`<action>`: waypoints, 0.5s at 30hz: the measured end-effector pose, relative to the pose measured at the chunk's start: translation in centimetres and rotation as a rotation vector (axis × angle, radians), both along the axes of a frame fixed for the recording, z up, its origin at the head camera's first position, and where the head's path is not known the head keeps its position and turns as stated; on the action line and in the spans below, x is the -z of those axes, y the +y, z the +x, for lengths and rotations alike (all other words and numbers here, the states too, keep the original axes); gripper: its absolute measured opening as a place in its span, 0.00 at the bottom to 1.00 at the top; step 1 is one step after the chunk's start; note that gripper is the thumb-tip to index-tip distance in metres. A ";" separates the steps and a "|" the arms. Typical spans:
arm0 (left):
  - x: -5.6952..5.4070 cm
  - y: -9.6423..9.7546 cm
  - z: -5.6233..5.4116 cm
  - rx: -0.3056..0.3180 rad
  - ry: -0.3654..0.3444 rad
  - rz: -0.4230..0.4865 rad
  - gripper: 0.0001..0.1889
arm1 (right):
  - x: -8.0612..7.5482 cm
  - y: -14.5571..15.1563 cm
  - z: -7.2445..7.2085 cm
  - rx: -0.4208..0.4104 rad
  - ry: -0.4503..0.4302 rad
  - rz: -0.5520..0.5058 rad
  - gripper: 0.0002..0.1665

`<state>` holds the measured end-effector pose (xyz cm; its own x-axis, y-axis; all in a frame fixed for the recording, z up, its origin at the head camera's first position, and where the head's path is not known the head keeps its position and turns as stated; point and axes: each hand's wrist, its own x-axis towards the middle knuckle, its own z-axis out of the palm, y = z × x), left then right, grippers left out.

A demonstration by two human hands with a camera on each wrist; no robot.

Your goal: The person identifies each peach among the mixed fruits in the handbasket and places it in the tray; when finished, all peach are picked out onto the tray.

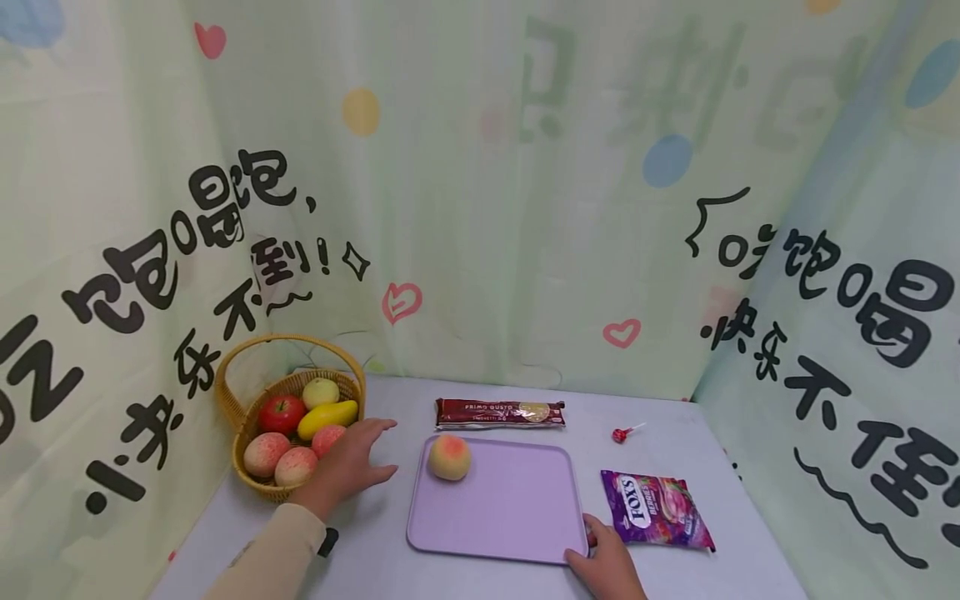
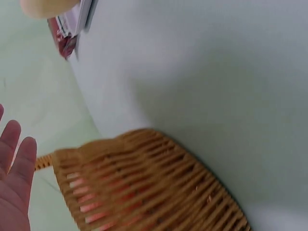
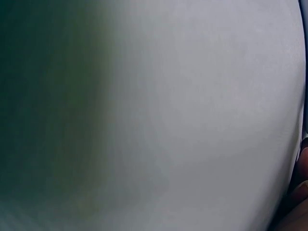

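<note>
The lilac tray [image 1: 498, 508], its near corner gripped by the right hand [image 1: 606, 554], should be light, stiff and smooth enough to slide, so its raised rim seems the best hold; it is flat, with rounded corners. On it, at the far corner toward the left hand [image 1: 348, 467], sits a yellow-orange peach [image 1: 450, 457]. That hand, spread wide and holding nothing, is beside the wicker fruit basket [image 2: 149, 183].

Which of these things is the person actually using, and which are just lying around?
Probably in use:
purple tray, held at one corner
peach lying on it
fruit basket

Apparently just lying about:
spaghetti packet
lollipop
Fox's bag
</note>
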<state>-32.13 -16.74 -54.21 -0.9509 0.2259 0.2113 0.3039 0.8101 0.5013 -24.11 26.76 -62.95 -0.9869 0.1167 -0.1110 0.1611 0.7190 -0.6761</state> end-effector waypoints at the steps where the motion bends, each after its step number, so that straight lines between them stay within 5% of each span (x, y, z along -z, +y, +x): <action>1: 0.0 -0.2 -0.1 0.003 0.006 -0.005 0.38 | 0.0 0.0 0.0 -0.003 -0.001 0.001 0.46; 15: -1.4 -3.9 -0.4 0.005 0.009 -0.010 0.36 | -0.5 -0.3 -0.1 0.013 -0.037 0.005 0.45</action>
<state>-32.53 -20.64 -52.84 -0.9479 0.2330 0.2172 0.3124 0.8134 0.4906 -24.19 26.47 -62.48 -0.9806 0.1304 -0.1464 0.1952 0.7203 -0.6657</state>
